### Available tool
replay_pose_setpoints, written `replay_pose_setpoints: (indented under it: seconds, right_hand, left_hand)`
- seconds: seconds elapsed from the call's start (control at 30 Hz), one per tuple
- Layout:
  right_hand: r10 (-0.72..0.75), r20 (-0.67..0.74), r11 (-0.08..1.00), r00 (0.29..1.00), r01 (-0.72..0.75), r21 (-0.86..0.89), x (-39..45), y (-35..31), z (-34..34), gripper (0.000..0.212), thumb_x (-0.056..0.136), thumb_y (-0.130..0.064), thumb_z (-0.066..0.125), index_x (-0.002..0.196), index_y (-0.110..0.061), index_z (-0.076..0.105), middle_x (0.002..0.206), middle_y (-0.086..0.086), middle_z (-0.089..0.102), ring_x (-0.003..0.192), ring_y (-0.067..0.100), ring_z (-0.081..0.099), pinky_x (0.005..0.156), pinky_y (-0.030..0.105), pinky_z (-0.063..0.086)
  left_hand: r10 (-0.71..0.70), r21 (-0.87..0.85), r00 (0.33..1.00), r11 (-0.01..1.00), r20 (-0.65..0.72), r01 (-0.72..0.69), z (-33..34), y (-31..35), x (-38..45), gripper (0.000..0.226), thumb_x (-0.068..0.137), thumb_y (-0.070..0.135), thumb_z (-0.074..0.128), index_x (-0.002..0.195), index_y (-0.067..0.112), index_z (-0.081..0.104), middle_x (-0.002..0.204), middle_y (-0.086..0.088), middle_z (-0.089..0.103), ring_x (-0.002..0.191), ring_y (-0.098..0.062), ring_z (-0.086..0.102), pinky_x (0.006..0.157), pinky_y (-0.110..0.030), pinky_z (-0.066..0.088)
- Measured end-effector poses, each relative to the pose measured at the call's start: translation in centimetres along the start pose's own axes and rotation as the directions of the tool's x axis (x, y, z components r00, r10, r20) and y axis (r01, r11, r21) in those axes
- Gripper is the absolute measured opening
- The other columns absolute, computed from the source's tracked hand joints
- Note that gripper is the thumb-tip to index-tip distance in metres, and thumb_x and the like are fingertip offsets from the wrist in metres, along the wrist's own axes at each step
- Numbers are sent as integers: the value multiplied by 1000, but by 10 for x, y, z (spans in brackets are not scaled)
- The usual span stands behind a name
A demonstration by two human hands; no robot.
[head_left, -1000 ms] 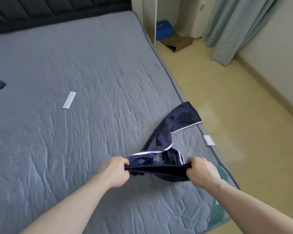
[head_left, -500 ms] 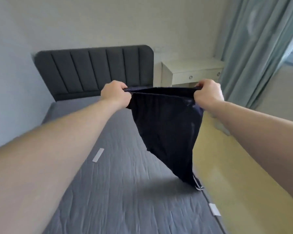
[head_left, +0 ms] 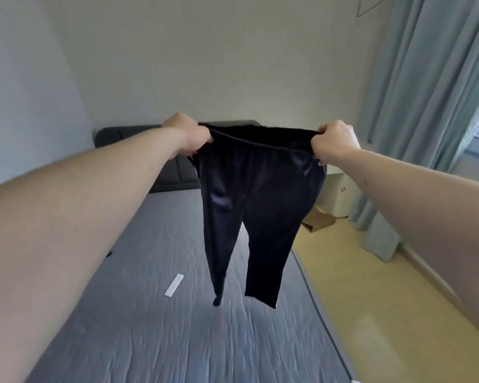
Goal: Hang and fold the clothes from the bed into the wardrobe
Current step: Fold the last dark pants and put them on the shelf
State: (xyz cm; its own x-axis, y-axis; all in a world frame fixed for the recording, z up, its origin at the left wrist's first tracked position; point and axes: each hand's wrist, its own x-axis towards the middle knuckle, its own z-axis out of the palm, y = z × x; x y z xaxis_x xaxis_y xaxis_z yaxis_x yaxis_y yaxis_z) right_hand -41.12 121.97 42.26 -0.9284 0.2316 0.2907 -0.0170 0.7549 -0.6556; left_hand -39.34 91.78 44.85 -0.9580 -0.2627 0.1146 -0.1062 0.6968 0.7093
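A pair of dark navy trousers [head_left: 255,205] hangs in the air above the grey bed [head_left: 155,327], both legs dangling free. My left hand [head_left: 190,134] grips the left end of the waistband. My right hand [head_left: 333,139] grips the right end, and the waistband is stretched flat between them at about head height. The wardrobe is not in view.
A small white strip [head_left: 174,285] lies on the mattress. The dark headboard [head_left: 127,134] stands at the far end. A white cabinet [head_left: 339,194] and a brown cardboard piece [head_left: 318,221] sit beyond the bed's right side, with pale blue curtains [head_left: 426,106] and wooden floor [head_left: 385,313].
Both hands lifted the trousers off the mattress and raised them high. The garment has unfurled from a bunched heap into two hanging legs.
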Motion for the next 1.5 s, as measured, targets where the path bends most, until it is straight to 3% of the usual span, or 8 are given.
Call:
replay_pose_setpoints:
  seconds: [0.33,0.57,0.73,0.83,0.93,1.03,1.17,1.5]
  right_hand:
    - [213,394,970,894,-147,-192,-16,17,40,27,79,-16,35,84,-3,58,49,14,66,29,22,57,37,17,39]
    - [313,585,949,748,-217,-230,-36,40,63,23,91,-12,44,99,0,62,59,10,66,41,23,63,40,21,42]
    - [257,568,958,782,-285,-40,-30,43,83,22,97,-3,57,117,4,61,88,13,65,71,25,68,53,28,57]
    - [255,487,932,835,-346,105,-17,37,87,30,98,1,52,127,6,59,94,16,64,75,26,66,62,33,59]
    - [173,313,943,934,-250,222,3,22,79,36,93,-2,44,119,-9,68,105,14,69,83,26,68,77,36,62]
    - [24,158,969,987,-62,240,15,3,62,36,85,-8,41,104,-24,67,92,-4,65,75,9,58,57,21,46]
    - [-82,36,936,996,65,347,19,-16,42,31,87,-13,48,101,-33,67,93,-14,63,81,2,57,58,19,42]
    - [-147,129,912,981,84,402,-92,55,71,25,84,-22,53,94,-38,70,93,4,74,76,19,65,64,38,58]
  left_hand:
    - [-285,234,840,953,462,194,-1,-59,-19,52,82,47,81,117,12,63,117,-3,66,82,-18,78,68,-28,63]
    - [-368,257,788,927,493,272,22,-90,-29,54,89,39,77,129,9,55,124,-8,55,74,-14,77,52,-22,56]
    - [-395,169,797,918,457,358,40,-100,-23,34,101,24,62,129,10,51,101,-17,73,94,-26,77,85,-36,62]
    - [-286,73,908,958,306,277,49,-97,-14,23,101,12,57,120,0,62,117,-18,71,112,-32,69,98,-37,56]
    - [-113,-14,988,993,104,115,46,-84,-1,21,96,8,46,105,5,64,102,-7,66,75,-19,54,65,-22,40]
    - [21,-40,996,999,-84,-25,32,-67,8,8,91,14,51,83,16,47,79,3,50,66,-17,42,55,-24,31]
    - [238,-11,937,968,-256,-249,8,-52,15,19,88,23,64,105,17,68,105,1,63,92,-16,56,76,-22,39]
    - [384,-44,908,917,-165,-396,43,-146,-86,16,77,21,70,81,37,68,93,12,64,86,-4,57,71,-9,41]
